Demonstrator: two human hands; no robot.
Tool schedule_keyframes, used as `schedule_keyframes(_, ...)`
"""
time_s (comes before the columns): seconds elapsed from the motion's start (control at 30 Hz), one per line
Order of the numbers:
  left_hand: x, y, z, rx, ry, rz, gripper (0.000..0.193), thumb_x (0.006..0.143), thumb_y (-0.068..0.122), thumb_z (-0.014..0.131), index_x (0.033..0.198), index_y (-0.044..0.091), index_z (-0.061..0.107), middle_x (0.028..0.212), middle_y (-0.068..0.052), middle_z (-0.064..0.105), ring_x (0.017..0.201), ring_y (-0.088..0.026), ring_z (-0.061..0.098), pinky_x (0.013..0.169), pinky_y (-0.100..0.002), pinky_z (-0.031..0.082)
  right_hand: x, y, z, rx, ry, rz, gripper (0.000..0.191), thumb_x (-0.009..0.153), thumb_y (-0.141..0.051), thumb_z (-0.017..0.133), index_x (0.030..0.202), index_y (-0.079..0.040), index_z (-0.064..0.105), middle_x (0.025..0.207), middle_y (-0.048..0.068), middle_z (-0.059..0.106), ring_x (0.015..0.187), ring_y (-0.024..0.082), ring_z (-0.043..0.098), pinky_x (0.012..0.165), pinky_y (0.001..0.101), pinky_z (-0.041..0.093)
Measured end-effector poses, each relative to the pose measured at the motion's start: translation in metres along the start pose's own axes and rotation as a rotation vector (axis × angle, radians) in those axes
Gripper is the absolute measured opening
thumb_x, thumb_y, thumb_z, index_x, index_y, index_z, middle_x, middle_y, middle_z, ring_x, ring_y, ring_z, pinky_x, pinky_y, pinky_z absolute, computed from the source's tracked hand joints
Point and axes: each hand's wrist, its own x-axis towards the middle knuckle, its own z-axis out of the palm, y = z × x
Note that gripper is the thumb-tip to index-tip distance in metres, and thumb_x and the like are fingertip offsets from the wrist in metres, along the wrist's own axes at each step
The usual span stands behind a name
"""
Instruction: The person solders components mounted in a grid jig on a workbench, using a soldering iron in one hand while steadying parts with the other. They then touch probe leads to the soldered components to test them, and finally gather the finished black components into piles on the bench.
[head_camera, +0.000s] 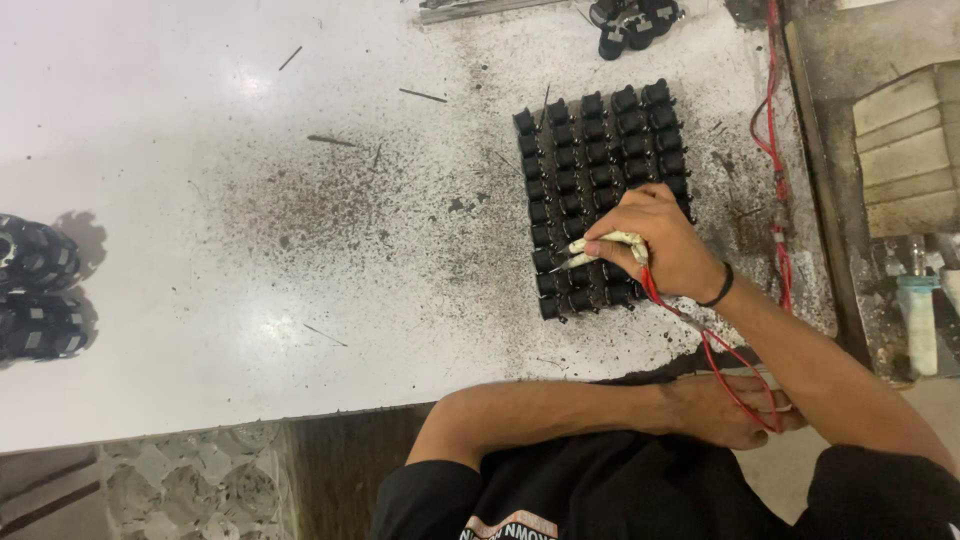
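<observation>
The black parts are set in a tight block of rows on the white, speckled table, right of its middle. In the head view, the right hand rests on the near rows of the block, its grip closed on a pale taped probe with red wires. The left hand lies by the table edge, under the right forearm; its grip cannot be told. More black pieces are seen at the left edge.
</observation>
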Motion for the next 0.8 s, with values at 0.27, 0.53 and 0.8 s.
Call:
schedule_keyframes(0.27, 0.004, 0.002, -0.014, 0.100, -0.112, 0.071, 0.016, 0.081, 0.019, 0.065, 0.089, 0.008, 0.072, 0.148, -0.007, 0.053, 0.135, -0.026, 0.051, 0.110, -0.040, 0.050, 0.009, 0.007, -0.018, -0.027, 0.022, 0.012, 0.010, 0.087, -0.021, 0.081, 0.093, -0.014, 0.077, 0.073, -0.001, 0.064, 0.075, 0.017, 0.057, 0.089, 0.0369, 0.037)
schedule_keyframes(0.53, -0.003, 0.001, 0.013, -0.044, -0.188, -0.133, 0.058, 0.093, 0.025, 0.055, 0.149, 0.012, 0.049, 0.158, -0.008, 0.047, 0.140, -0.021, 0.052, 0.113, -0.034, 0.047, 0.019, 0.014, 0.001, -0.027, 0.016, -0.012, 0.013, 0.087, -0.023, 0.083, 0.093, -0.013, 0.076, 0.074, -0.001, 0.064, 0.075, 0.018, 0.056, 0.089, 0.0365, 0.039)
schedule_keyframes(0.8, 0.008, 0.002, 0.006, -0.135, -0.363, -0.224, 0.061, 0.094, 0.031, 0.046, 0.154, 0.019, 0.044, 0.154, -0.006, 0.051, 0.131, -0.023, 0.058, 0.116, -0.036, 0.049, 0.034, 0.027, -0.022, -0.107, 0.051, -0.021, 0.012, 0.088, -0.022, 0.082, 0.095, -0.013, 0.076, 0.077, 0.000, 0.065, 0.078, 0.017, 0.058, 0.088, 0.0372, 0.039)
